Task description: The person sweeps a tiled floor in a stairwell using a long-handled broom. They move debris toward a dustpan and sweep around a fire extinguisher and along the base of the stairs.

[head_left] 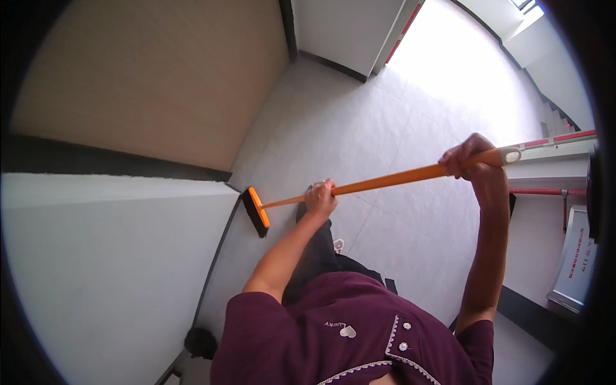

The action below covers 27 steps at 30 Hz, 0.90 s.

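The broom (pixel 385 182) slants across the body above the grey floor (pixel 327 128), its orange head (pixel 258 208) low beside the corner of the white wall (pixel 115 244), dark bristles turned toward that wall. The left grip (pixel 320 198) wraps the handle partway down; the right grip (pixel 470 158) clasps it near the pale end cap (pixel 511 155). Such wide spacing probably lets one hand steer while the other steadies, the slant suiting the reach to the corner.
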Tool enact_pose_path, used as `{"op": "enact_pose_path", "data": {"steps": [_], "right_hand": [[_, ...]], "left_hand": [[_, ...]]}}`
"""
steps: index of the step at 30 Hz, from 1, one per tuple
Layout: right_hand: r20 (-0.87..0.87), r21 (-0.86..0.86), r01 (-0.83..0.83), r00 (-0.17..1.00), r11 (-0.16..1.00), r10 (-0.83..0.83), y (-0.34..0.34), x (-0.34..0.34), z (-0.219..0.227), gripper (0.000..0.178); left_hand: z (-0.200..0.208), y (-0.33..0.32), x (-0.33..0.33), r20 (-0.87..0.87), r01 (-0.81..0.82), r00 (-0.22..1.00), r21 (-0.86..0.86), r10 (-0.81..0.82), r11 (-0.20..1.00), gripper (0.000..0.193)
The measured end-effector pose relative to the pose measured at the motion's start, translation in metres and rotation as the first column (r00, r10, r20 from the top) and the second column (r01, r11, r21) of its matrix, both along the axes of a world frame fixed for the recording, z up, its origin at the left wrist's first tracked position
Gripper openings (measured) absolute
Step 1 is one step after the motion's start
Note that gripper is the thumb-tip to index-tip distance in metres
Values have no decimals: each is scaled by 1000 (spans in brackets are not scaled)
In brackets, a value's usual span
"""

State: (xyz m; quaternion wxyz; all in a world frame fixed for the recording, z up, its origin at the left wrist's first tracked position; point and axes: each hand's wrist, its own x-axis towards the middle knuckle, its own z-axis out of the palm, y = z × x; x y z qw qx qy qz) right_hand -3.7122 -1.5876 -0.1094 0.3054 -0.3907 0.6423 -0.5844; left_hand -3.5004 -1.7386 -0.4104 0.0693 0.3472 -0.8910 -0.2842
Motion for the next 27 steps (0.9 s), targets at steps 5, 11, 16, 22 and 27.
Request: {"op": "enact_pose_path", "data": {"steps": [5, 11, 16, 22, 27], "right_hand": [[84, 135, 154, 982, 979, -166, -70, -52, -2, 15], [79, 132, 259, 959, 957, -270, -117, -138, -16, 11], [22, 85, 381, 923, 921, -384, -122, -174, -18, 14], [46, 93, 540, 837, 836, -546, -121, -207, -22, 18], [102, 100, 645, 751, 758, -652, -120, -212, -40, 18]], "left_hand": [[-9, -61, -61, 0, -14, 1000, 96, 14, 995, 6], [-33, -140, -183, 19, 62, 998, 97, -64, 993, 12], [-32, -184, -285, 72, 294, 949, 160, -308, 942, 15], [-34, -210, -388, 51, 462, 881, 126, -471, 878, 12], [-39, -224, -440, 123, 546, 825, 81, -552, 834, 13]]}}
